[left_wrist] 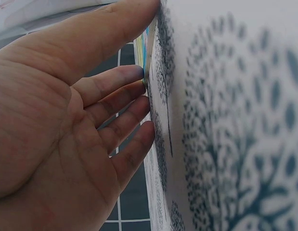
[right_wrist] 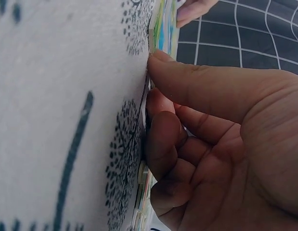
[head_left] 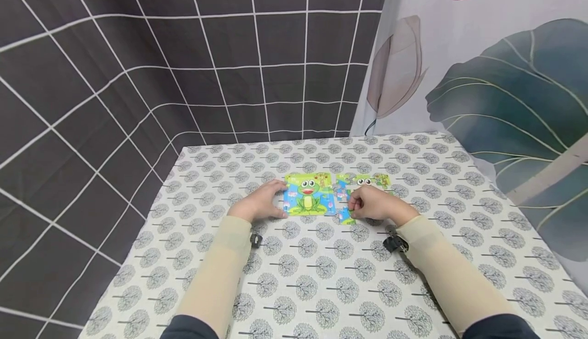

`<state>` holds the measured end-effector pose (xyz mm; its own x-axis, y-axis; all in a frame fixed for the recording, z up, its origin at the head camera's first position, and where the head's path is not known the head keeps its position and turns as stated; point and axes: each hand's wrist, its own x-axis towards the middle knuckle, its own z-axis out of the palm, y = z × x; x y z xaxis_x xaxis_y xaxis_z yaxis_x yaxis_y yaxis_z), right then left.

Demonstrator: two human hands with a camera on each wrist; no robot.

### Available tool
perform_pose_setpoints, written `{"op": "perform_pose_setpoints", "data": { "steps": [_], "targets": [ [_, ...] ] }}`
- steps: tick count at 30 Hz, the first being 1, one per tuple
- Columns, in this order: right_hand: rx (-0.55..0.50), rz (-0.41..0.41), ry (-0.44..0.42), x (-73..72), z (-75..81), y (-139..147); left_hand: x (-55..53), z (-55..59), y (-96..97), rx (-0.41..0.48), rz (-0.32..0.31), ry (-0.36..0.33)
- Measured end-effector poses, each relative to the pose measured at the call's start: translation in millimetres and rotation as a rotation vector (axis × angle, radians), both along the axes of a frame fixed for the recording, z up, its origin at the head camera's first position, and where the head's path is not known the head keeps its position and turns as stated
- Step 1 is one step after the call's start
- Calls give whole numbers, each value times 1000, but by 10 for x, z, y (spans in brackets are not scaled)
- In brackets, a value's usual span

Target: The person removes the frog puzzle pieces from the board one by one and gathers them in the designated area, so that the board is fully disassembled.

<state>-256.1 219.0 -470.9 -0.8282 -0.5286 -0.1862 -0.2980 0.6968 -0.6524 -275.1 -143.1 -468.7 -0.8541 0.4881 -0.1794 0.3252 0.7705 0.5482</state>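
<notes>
A square frog picture board lies on the table in the head view. My left hand spans its left side, thumb by the near corner and fingers by the far one. The left wrist view shows that hand with fairly straight fingers, the tips at the board's thin edge. Right beside it lies a second frog picture of jigsaw pieces, partly covered by my right hand. This hand has curled fingers and pinches a blue-and-green puzzle piece at the picture's near left corner.
The table wears a white cloth printed with grey trees. A dark curtain with white grid lines hangs behind and to the left. At the right hangs a pale curtain with large leaves. Black straps sit at both wrists.
</notes>
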Motion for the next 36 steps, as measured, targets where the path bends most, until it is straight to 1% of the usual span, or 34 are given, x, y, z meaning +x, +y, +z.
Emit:
{"op": "perform_pose_setpoints", "data": {
  "steps": [3,10,16,21,30,36],
  "targets": [
    [3,4,0,-2,-7,-14,4,-1,-9,3,1,0],
    [13,-14,1,-3,-18,-4,-8,-16,-3,-2,-2,1],
    [19,-18,19,-13,-26,9,-17,-21,1,-5,-5,6],
    [15,-21,10,-14,-28,7,-18,-29,-5,-8,-4,9],
    [-4,-33,-13,-13,7,12,-15,-23,-15,-8,-8,12],
    [2,-55,12,-13,33,-1,-19,-23,-17,-3,-5,10]
  ]
}}
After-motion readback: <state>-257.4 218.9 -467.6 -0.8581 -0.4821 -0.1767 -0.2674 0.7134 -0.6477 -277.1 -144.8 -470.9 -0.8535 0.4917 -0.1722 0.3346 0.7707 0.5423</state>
